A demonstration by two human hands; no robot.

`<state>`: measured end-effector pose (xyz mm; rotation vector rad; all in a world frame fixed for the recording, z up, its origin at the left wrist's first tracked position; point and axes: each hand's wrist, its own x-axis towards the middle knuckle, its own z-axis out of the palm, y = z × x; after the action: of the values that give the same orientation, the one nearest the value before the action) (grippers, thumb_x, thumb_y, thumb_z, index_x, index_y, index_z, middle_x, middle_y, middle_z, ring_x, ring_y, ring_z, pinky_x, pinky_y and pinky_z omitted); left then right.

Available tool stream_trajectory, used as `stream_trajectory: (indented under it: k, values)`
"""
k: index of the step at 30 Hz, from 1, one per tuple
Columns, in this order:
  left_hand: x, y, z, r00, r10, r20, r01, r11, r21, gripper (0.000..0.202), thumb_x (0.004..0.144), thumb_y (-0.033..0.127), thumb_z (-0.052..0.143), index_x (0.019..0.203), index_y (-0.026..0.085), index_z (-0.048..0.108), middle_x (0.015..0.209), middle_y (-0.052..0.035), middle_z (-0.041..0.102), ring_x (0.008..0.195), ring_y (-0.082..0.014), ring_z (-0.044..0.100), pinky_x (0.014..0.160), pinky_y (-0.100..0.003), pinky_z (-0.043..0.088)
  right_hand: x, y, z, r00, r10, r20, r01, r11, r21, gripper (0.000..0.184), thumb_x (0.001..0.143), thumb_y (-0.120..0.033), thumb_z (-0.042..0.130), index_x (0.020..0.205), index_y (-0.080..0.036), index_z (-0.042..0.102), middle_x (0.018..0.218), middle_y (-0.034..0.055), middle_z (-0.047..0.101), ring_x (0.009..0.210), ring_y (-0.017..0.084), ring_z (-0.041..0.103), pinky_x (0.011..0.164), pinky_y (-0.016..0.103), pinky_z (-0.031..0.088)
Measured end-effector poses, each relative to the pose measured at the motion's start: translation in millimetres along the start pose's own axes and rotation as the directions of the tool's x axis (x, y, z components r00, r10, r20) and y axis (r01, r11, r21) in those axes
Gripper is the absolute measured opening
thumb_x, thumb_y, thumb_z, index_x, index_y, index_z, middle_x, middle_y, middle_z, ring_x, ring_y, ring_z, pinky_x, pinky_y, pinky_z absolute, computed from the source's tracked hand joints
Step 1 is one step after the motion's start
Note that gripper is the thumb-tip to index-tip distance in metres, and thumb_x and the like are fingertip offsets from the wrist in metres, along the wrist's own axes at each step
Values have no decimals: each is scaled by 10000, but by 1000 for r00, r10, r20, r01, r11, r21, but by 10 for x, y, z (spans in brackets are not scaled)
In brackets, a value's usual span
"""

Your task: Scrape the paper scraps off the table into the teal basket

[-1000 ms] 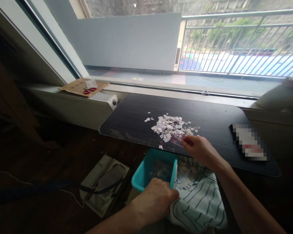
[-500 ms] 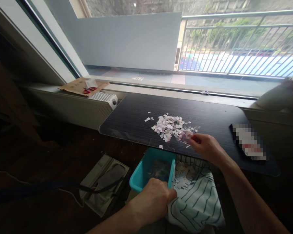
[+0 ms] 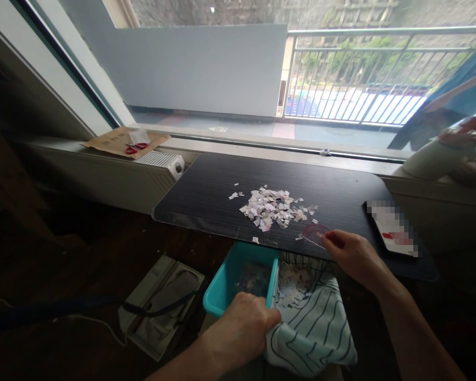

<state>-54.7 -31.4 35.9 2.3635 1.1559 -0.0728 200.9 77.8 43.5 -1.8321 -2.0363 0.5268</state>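
Note:
A loose pile of small white paper scraps [image 3: 270, 205] lies on the dark tabletop [image 3: 206, 182]. Just right of it, my right hand [image 3: 351, 256] pinches a see-through pinkish protractor [image 3: 314, 234] close above the table's front edge. Below that edge, my left hand [image 3: 248, 323] is closed on the near rim of a teal plastic bin [image 3: 217, 296], its fingertips hidden. Dim, unclear contents sit in the bin. Touching its right side is a basket lined with striped cloth [image 3: 317, 338], and more paper scraps [image 3: 295, 283] are inside.
A pixelated flat object with a black edge [image 3: 392, 227] rests at the table's right. On the sill at left, red-handled scissors [image 3: 137, 148] lie on a brown envelope [image 3: 115, 140]. A pale box [image 3: 162, 307] stands on the floor. A person in blue [image 3: 448, 90] appears beyond the window.
My right hand has drawn the protractor away from the scraps, rightward and nearer the table's front edge. My left hand stays on the bin. A person has come into view outside.

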Motion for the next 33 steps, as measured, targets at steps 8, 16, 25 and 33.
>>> stream_trajectory:
  k: [8, 16, 25, 33]
  values:
    - [96, 91, -43, 999, 49, 21, -50, 998, 29, 111, 804, 156, 587, 868, 196, 667, 742, -51, 665, 682, -251, 651, 562, -266, 434, -145, 20, 89, 999, 31, 28, -34, 993, 115, 323, 840, -468, 538, 884, -197, 710, 723, 31, 711, 638, 172, 630, 604, 257, 432]
    - [130, 143, -77, 998, 59, 18, -59, 998, 33, 113, 783, 148, 581, 844, 197, 663, 727, -43, 661, 671, -249, 656, 534, -257, 415, -230, 15, 31, 998, -10, 54, 0, 983, 185, 335, 855, -452, 528, 896, -175, 713, 680, 39, 696, 612, 171, 619, 574, 257, 442]
    - [288, 244, -80, 991, 130, 46, -133, 987, 85, 58, 789, 187, 603, 815, 187, 655, 728, -52, 679, 641, -246, 651, 498, -268, 391, -329, 110, 127, 1000, -11, 27, 5, 983, 186, 336, 859, -444, 535, 918, -173, 725, 721, 35, 711, 634, 167, 635, 592, 252, 461]
    - [280, 271, -111, 989, 128, 77, -134, 988, 81, 92, 761, 146, 610, 828, 178, 663, 742, -68, 686, 653, -254, 654, 504, -272, 401, -297, 91, 168, 998, -41, 56, 29, 981, 190, 357, 865, -459, 527, 940, -166, 716, 765, 45, 711, 650, 168, 625, 606, 254, 464]
